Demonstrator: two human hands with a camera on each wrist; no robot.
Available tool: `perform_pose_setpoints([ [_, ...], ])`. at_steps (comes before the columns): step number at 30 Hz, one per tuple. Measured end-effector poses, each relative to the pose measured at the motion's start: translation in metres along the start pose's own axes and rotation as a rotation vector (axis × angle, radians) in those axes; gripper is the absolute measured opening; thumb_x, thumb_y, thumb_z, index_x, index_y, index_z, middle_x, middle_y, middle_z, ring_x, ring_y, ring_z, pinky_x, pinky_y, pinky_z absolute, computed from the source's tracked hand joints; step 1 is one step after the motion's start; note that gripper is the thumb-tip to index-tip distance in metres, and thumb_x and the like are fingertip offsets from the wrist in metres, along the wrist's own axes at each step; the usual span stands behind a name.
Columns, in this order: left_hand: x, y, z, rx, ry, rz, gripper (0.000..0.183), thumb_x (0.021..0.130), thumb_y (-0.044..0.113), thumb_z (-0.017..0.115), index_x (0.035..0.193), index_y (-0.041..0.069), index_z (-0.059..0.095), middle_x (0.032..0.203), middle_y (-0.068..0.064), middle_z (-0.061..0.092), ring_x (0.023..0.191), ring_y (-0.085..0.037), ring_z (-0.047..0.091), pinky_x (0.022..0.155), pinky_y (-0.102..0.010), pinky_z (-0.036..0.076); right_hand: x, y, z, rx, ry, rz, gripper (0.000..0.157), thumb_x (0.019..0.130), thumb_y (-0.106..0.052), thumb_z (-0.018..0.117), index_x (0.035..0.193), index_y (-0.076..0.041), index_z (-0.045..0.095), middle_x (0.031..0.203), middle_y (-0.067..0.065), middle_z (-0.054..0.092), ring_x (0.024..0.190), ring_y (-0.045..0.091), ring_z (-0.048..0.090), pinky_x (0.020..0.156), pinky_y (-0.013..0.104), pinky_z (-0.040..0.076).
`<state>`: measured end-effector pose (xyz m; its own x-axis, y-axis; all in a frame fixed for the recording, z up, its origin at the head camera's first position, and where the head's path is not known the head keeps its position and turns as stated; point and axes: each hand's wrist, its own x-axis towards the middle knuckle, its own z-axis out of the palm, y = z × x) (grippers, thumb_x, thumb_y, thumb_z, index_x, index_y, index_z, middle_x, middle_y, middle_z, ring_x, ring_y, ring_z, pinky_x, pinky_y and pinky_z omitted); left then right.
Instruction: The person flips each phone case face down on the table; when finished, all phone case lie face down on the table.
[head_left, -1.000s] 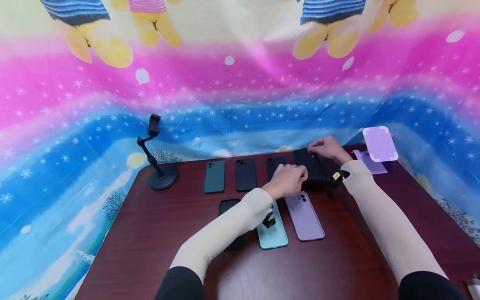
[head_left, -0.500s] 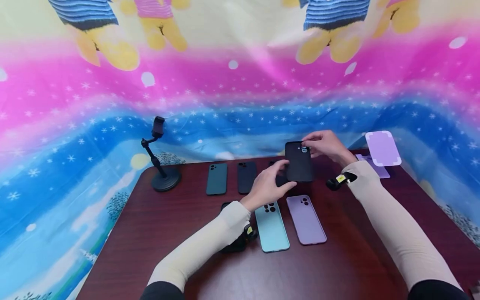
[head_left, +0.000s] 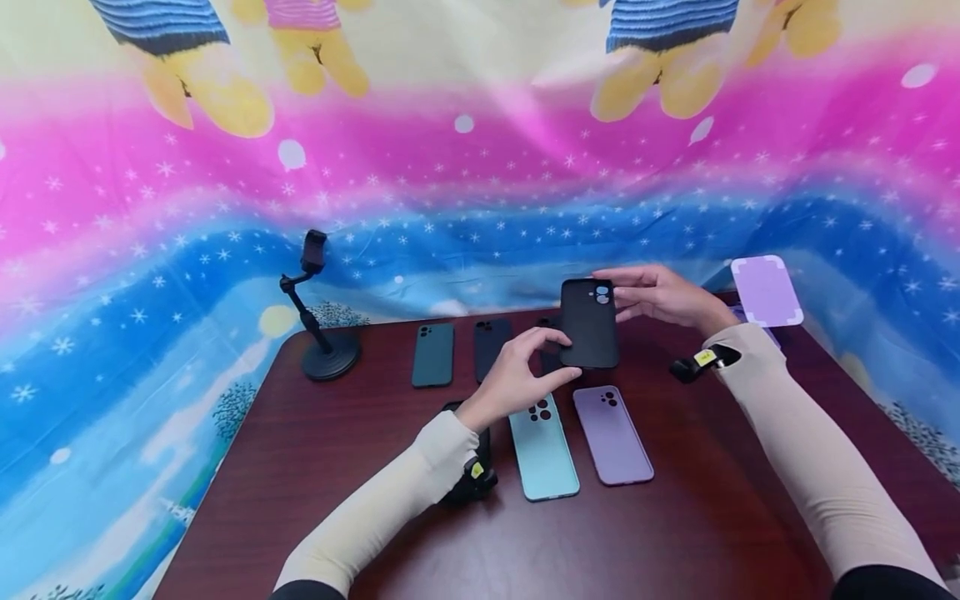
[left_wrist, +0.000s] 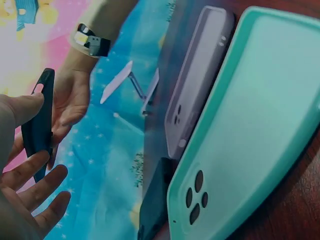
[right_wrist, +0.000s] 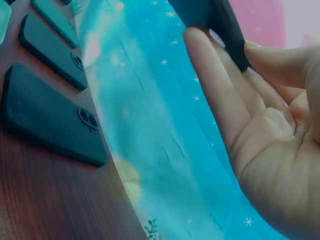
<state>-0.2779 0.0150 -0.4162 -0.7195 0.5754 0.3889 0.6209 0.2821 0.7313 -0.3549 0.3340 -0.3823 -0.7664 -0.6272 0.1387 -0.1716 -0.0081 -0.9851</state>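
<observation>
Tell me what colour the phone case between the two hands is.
The phone case is black, clearest in the head view.

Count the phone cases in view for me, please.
7: a held case between the left hand and right hand; green case, navy case and dark case along the back; mint case, lilac case and black case in front, the last partly hidden.

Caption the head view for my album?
Left hand and right hand hold a black case above a table of phone cases.
</observation>
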Motion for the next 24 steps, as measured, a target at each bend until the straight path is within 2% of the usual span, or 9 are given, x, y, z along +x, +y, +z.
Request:
perform_pose_setpoints([
  [2, -0.0009, 0.0018, -0.0004, -0.009, 0.005, 0.009, 0.037, 0.093, 0.036, 0.077, 0.126, 0.026, 0.064, 0.13, 0.008, 0.066, 0.118, -0.008, 0.061, 0.104, -0.032, 0.051, -0.001, 0.0011, -0.0022, 0.052, -0.04, -0.022, 0.046, 0.108, 0.0, 0.044, 0.153, -0.003, 0.047, 0.141, -0.001, 0.066, 0.121, 0.019, 0.07, 0.091, 0.039, 0.06],
  [5, -0.0026, 0.0038, -0.0009, -0.019, 0.011, 0.016, 0.038, 0.093, 0.036, 0.078, 0.127, 0.026, 0.064, 0.13, 0.009, 0.066, 0.119, -0.011, 0.062, 0.104, -0.033, 0.05, -0.0008, 0.0019, -0.0029, 0.054, -0.059, -0.03, 0.045, 0.108, 0.002, 0.044, 0.153, 0.0, 0.047, 0.14, -0.001, 0.067, 0.122, 0.018, 0.07, 0.093, 0.038, 0.06],
  [10, -0.0044, 0.0051, -0.0026, -0.032, 0.01, 0.012, 0.04, 0.092, 0.035, 0.078, 0.129, 0.025, 0.064, 0.131, 0.007, 0.066, 0.122, -0.023, 0.063, 0.105, -0.034, 0.05, -0.0002, 0.0009, -0.0004, 0.01, -0.047, 0.001, 0.051, 0.108, 0.001, 0.045, 0.154, 0.014, 0.03, 0.139, -0.001, 0.067, 0.123, 0.018, 0.069, 0.097, 0.037, 0.058],
  [13, -0.0049, 0.0048, -0.0038, -0.035, 0.004, 0.008, 0.041, 0.092, 0.034, 0.079, 0.129, 0.024, 0.064, 0.131, 0.007, 0.066, 0.122, -0.026, 0.063, 0.103, -0.034, 0.051, -0.0003, 0.0007, 0.0008, -0.011, -0.044, 0.001, 0.053, 0.108, 0.0, 0.046, 0.154, 0.018, 0.026, 0.141, -0.001, 0.067, 0.124, 0.018, 0.069, 0.098, 0.037, 0.058],
  [17, -0.0047, 0.0048, -0.005, -0.038, 0.0, 0.013, 0.042, 0.092, 0.034, 0.079, 0.129, 0.022, 0.065, 0.13, 0.004, 0.068, 0.119, -0.026, 0.065, 0.101, -0.042, 0.053, -0.0017, 0.0012, 0.002, -0.017, -0.035, -0.01, 0.051, 0.108, -0.001, 0.046, 0.156, 0.01, 0.032, 0.14, -0.001, 0.067, 0.122, 0.018, 0.07, 0.096, 0.036, 0.059],
  [19, -0.0044, 0.0051, -0.0052, -0.039, 0.001, 0.011, 0.041, 0.092, 0.034, 0.079, 0.128, 0.022, 0.065, 0.128, 0.004, 0.068, 0.117, -0.024, 0.065, 0.1, -0.045, 0.054, -0.002, 0.0011, 0.0031, -0.011, -0.033, -0.016, 0.053, 0.108, -0.001, 0.047, 0.157, 0.008, 0.03, 0.141, -0.002, 0.066, 0.122, 0.017, 0.07, 0.095, 0.036, 0.059],
  [24, -0.0043, 0.0048, -0.0051, -0.035, 0.003, 0.001, 0.038, 0.092, 0.035, 0.079, 0.126, 0.024, 0.066, 0.123, 0.006, 0.07, 0.114, -0.019, 0.066, 0.099, -0.045, 0.054, 0.0011, 0.0029, 0.0049, -0.016, -0.023, -0.04, 0.057, 0.107, -0.001, 0.048, 0.159, 0.007, 0.027, 0.142, -0.005, 0.065, 0.122, 0.016, 0.069, 0.092, 0.035, 0.06],
])
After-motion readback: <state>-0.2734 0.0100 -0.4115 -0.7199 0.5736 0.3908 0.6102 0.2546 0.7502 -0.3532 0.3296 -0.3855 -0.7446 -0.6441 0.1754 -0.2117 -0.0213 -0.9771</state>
